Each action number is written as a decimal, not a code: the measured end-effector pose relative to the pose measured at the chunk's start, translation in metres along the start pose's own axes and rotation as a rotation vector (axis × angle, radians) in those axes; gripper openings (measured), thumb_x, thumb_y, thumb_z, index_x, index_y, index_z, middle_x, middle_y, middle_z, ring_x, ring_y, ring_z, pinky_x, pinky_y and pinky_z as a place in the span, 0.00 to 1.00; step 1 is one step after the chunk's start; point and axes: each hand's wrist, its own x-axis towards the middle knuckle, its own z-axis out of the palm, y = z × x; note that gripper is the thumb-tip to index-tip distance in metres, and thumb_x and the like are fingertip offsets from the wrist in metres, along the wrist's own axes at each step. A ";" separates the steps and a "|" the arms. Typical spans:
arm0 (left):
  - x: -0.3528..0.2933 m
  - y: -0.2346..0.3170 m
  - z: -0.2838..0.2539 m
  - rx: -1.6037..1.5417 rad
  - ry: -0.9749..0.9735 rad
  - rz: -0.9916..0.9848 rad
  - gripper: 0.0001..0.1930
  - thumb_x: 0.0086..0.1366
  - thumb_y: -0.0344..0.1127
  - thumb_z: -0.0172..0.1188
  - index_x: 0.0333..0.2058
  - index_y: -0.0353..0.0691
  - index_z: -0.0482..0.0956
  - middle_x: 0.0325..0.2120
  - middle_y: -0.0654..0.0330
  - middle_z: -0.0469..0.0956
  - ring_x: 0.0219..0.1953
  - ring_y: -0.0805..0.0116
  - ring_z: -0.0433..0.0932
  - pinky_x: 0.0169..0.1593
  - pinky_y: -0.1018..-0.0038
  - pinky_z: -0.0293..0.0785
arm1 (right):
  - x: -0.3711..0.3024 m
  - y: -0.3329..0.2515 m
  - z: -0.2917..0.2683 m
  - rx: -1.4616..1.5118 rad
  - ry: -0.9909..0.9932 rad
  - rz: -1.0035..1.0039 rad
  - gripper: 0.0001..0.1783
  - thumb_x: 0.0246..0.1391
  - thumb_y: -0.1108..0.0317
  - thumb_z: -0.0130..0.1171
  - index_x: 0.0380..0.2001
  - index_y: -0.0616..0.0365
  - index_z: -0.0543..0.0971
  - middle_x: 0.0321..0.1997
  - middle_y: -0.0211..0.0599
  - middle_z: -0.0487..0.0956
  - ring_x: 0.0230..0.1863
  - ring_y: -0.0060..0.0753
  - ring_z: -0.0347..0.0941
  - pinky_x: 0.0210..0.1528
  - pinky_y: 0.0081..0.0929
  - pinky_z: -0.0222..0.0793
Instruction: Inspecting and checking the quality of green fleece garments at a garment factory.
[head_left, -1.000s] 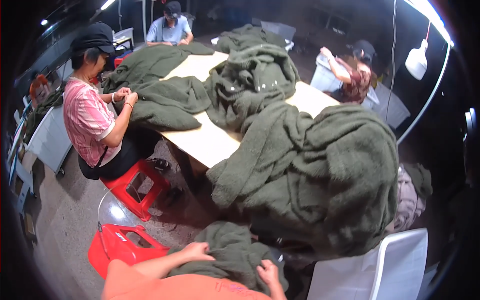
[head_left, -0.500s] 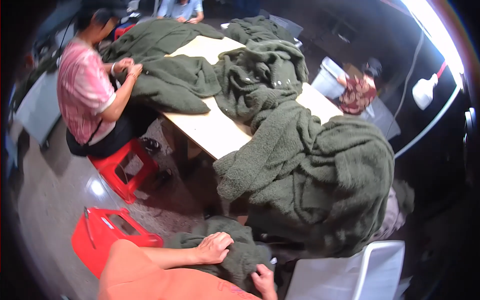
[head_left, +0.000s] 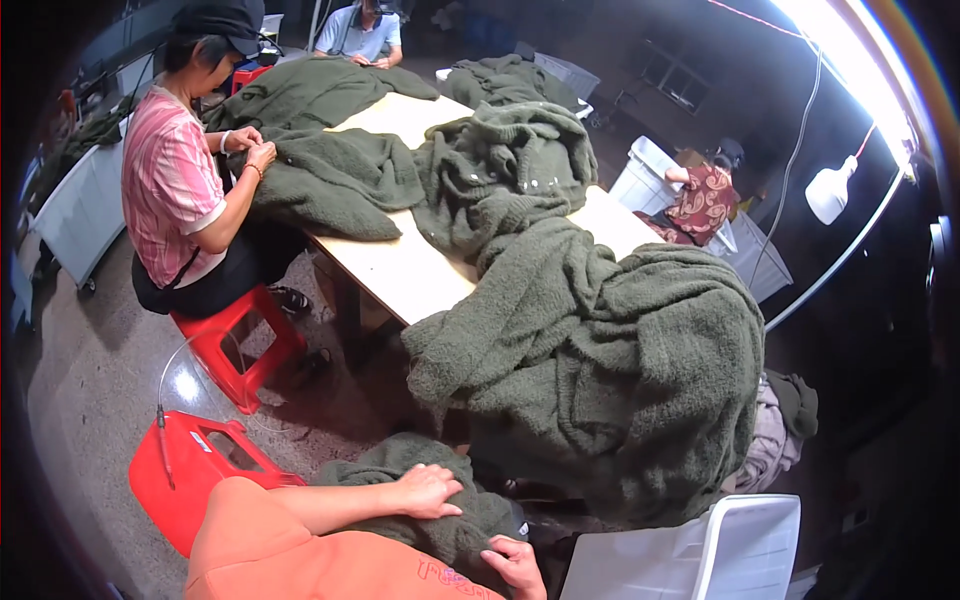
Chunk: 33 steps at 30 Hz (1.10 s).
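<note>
A dark green fuzzy cloth point(head_left: 460, 535) lies bunched over the person's lap, in front of the near end of the bench point(head_left: 410, 268). It is neither folded nor set aside, so handling of this 1 piece looks unfinished; no mark shows how much is done. The left hand point(head_left: 430, 490) rests on top of the cloth, palm down, its fingers loosely bent; whether it pinches a fold I cannot tell. The right hand point(head_left: 516, 566) is half curled against the cloth's right edge, its grip likewise unclear. Just ahead, a large green heap point(head_left: 640, 350) spills over the bench's near end, and a second heap point(head_left: 510, 165) lies beyond it; much seems left there. A grey-white bin point(head_left: 640, 568) stands to the right, a red stool point(head_left: 165, 470) to the left. Farther left, a co-worker in a pink striped top point(head_left: 170, 185) fingers another green piece point(head_left: 335, 185) on the bench.
</note>
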 end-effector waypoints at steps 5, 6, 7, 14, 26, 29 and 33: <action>-0.017 -0.009 -0.022 -0.141 -0.253 -0.106 0.20 0.56 0.49 0.51 0.44 0.47 0.71 0.30 0.51 0.76 0.38 0.54 0.73 0.42 0.62 0.68 | 0.019 0.003 -0.025 -0.326 0.143 0.121 0.10 0.38 0.69 0.60 0.22 0.67 0.76 0.27 0.43 0.76 0.30 0.39 0.73 0.33 0.28 0.67; -0.022 -0.005 -0.024 -0.139 -0.242 -0.120 0.20 0.56 0.49 0.51 0.44 0.47 0.71 0.30 0.51 0.76 0.38 0.54 0.73 0.42 0.62 0.68 | 0.024 0.002 -0.020 -0.661 0.128 0.198 0.15 0.35 0.68 0.62 0.28 0.65 0.76 0.31 0.44 0.75 0.34 0.40 0.72 0.36 0.32 0.67; -0.026 -0.001 -0.025 -0.150 -0.213 -0.161 0.17 0.55 0.47 0.52 0.41 0.46 0.73 0.30 0.51 0.76 0.37 0.54 0.74 0.41 0.61 0.68 | 0.029 -0.001 -0.015 -0.639 0.112 0.155 0.15 0.35 0.68 0.62 0.28 0.65 0.76 0.31 0.44 0.75 0.34 0.40 0.72 0.36 0.32 0.67; -0.029 0.024 -0.033 -0.260 0.060 -0.052 0.08 0.53 0.40 0.55 0.27 0.43 0.76 0.18 0.53 0.75 0.25 0.51 0.75 0.29 0.60 0.70 | 0.063 -0.017 0.043 -0.341 -0.053 -0.360 0.14 0.42 0.66 0.57 0.33 0.61 0.72 0.32 0.44 0.74 0.36 0.43 0.70 0.39 0.34 0.65; -0.031 0.018 -0.014 -0.596 0.181 -0.169 0.10 0.49 0.38 0.57 0.28 0.38 0.77 0.25 0.52 0.76 0.31 0.56 0.75 0.35 0.67 0.70 | 0.051 -0.015 0.045 -0.062 0.279 -0.247 0.04 0.41 0.75 0.57 0.25 0.63 0.76 0.21 0.33 0.73 0.23 0.23 0.68 0.27 0.19 0.63; -0.029 0.022 -0.014 -0.466 0.066 -0.161 0.11 0.49 0.39 0.58 0.30 0.39 0.77 0.24 0.51 0.76 0.29 0.56 0.76 0.35 0.67 0.70 | 0.048 -0.020 0.043 -0.184 0.275 -0.246 0.04 0.39 0.76 0.57 0.24 0.62 0.76 0.20 0.36 0.72 0.22 0.28 0.68 0.26 0.21 0.63; -0.028 0.021 -0.013 -0.506 0.010 -0.205 0.12 0.47 0.38 0.58 0.29 0.38 0.78 0.22 0.51 0.76 0.28 0.58 0.76 0.34 0.68 0.70 | 0.045 -0.022 0.047 -0.137 0.199 -0.160 0.03 0.40 0.76 0.56 0.23 0.63 0.75 0.20 0.37 0.71 0.22 0.29 0.68 0.25 0.23 0.63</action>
